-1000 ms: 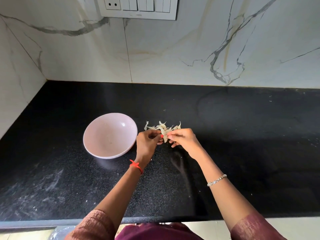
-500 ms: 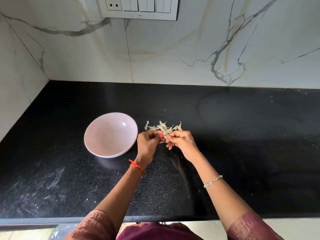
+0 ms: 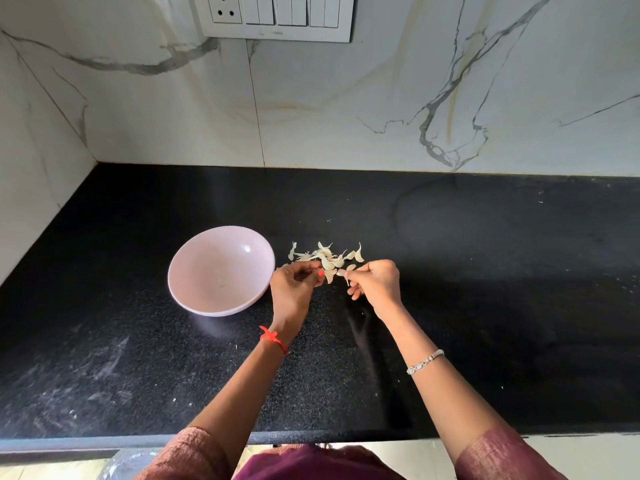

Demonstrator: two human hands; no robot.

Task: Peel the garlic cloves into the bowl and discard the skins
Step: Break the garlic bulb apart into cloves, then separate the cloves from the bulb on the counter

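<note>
bowl [image 3: 194, 299] standing left of centre, garlic skins [image 3: 327, 261] scattered just beside it, open counter [image 3: 485, 289] stretching right

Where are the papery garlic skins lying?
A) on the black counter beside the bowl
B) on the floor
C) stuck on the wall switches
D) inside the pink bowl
A: the garlic skins lie in a loose heap on the black counter, just right of the pink bowl.

You're standing at a home kitchen counter: a black speckled stone worktop [image 3: 485, 306] runs into a corner of white, grey-veined marble wall tiles [image 3: 346, 109], with a socket-and-switch plate [image 3: 277, 15] set in the wall above it. A pale pink bowl [image 3: 194, 268] and a scatter of garlic skins [image 3: 325, 258] sit on the worktop in front of you
</note>
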